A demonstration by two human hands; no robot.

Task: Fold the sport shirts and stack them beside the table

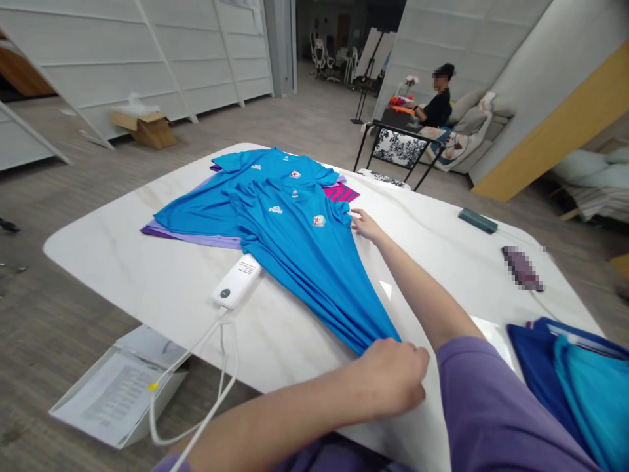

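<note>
A bright blue jersey (304, 252) lies spread on the white table (147, 275), on top of another blue jersey (230, 190) and purple and pink garments beneath. My left hand (393, 377) is closed as a fist on the jersey's bunched hem at the near table edge. My right hand (366, 225) reaches far forward and pinches the jersey's right sleeve edge, fingers partly curled.
A white power bank (236, 282) with trailing cables lies left of the jersey. A dark teal case (477, 221) and a blurred dark object (522, 267) lie on the right. More blue garments (584, 380) sit at the near right. A seated person (437, 98) is far back.
</note>
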